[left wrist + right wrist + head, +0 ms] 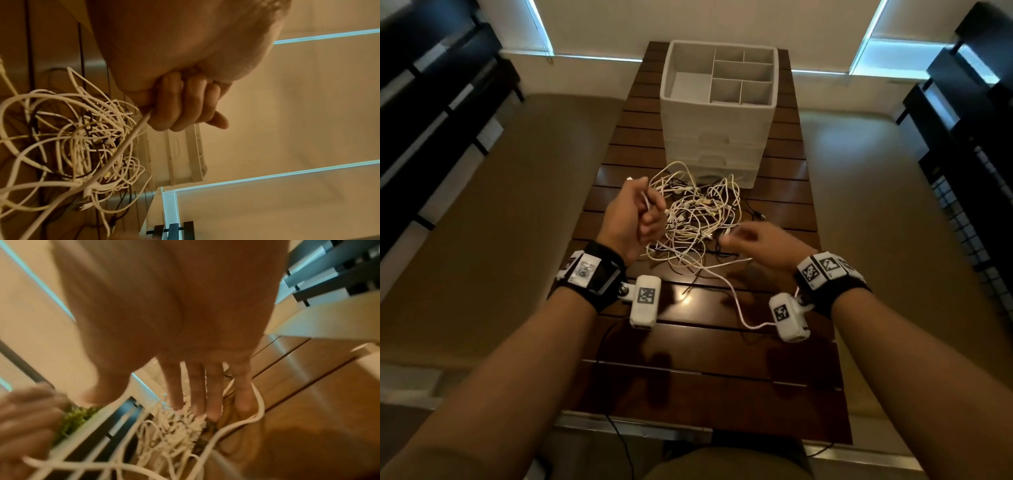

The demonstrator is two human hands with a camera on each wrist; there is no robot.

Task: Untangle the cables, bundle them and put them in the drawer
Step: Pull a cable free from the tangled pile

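A tangle of white and black cables [695,219] lies on the dark slatted table [705,359], just in front of the white drawer unit [717,113]. My left hand [637,214] is raised at the tangle's left edge, fingers curled round one white cable [131,138] that runs taut down into the pile [78,146]. My right hand [753,245] hovers blurred at the tangle's right side, its fingers [195,389] straight and spread above the cables [170,431], holding nothing. The unit's drawers are closed.
The drawer unit's top is an open tray with divided compartments [739,75]. One white cable [736,301] trails toward the table's near edge by my right wrist. Beige benches flank the table, and dark shelving [969,144] stands at both sides.
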